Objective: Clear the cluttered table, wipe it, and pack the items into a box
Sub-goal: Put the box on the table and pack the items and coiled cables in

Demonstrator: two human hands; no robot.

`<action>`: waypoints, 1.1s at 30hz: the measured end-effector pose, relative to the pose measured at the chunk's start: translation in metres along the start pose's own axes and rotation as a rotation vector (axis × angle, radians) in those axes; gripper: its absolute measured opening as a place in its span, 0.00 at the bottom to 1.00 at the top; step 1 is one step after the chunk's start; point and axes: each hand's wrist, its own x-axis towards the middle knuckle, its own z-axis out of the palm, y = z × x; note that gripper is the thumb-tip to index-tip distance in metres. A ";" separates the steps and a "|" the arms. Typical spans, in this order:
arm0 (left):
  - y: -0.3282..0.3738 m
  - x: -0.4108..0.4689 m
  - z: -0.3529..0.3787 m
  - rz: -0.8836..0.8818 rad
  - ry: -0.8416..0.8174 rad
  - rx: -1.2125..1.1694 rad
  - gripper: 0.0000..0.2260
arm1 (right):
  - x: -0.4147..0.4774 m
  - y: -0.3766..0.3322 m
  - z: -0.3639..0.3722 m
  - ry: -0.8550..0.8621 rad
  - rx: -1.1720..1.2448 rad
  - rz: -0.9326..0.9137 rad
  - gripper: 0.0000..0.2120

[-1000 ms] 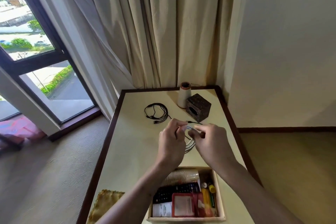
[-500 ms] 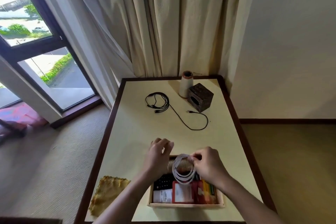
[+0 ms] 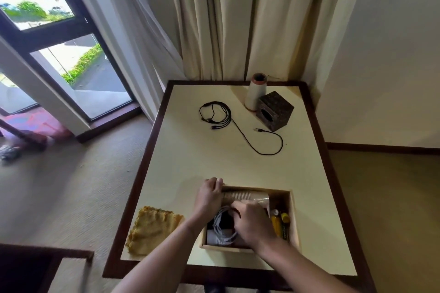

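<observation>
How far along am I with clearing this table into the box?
Done: stacked cups already sit in the box. In hand: the right hand tucks the white cable in; the left hand is at the box's far corner. Left: the black cable, thread cone and dark cube on the table, and possibly wiping with the yellow cloth.

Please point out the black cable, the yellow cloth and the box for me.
black cable (image 3: 229,114): head view, on the right side of its coil.
yellow cloth (image 3: 152,228): head view, on its middle.
box (image 3: 294,219): head view, on its right wall.
</observation>
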 end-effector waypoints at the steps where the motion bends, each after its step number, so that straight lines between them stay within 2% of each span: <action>1: 0.000 -0.001 0.000 0.009 0.004 0.016 0.16 | -0.002 0.003 0.004 0.018 -0.073 -0.031 0.06; 4: -0.002 -0.005 0.000 0.028 0.014 0.031 0.16 | -0.005 0.009 0.007 0.107 -0.232 -0.070 0.05; 9: -0.002 -0.007 -0.001 0.036 0.023 0.042 0.16 | -0.007 0.014 0.008 0.112 -0.279 -0.134 0.03; 16: 0.000 -0.008 -0.002 0.045 0.021 0.088 0.15 | -0.001 0.007 -0.021 0.249 -0.071 -0.125 0.08; 20: 0.004 -0.007 -0.002 0.058 0.009 0.098 0.16 | 0.051 0.023 -0.055 0.349 0.104 0.080 0.10; 22: 0.003 -0.008 -0.002 0.073 0.007 0.096 0.17 | 0.091 0.046 -0.064 0.289 0.112 0.203 0.11; 25: -0.001 -0.010 -0.002 0.100 0.007 0.114 0.16 | 0.143 0.082 -0.065 0.026 -0.013 0.368 0.08; 26: -0.004 -0.009 -0.001 0.115 0.005 0.140 0.16 | 0.156 0.093 -0.061 -0.047 -0.085 0.397 0.09; 28: -0.010 -0.006 0.001 0.159 0.004 0.231 0.14 | 0.174 0.112 -0.052 -0.151 -0.246 0.419 0.18; 30: -0.012 -0.005 0.002 0.168 0.012 0.253 0.13 | 0.185 0.126 -0.043 -0.188 -0.328 0.433 0.21; 33: -0.009 -0.005 0.001 0.160 0.014 0.212 0.13 | 0.193 0.140 -0.032 -0.174 -0.458 0.406 0.19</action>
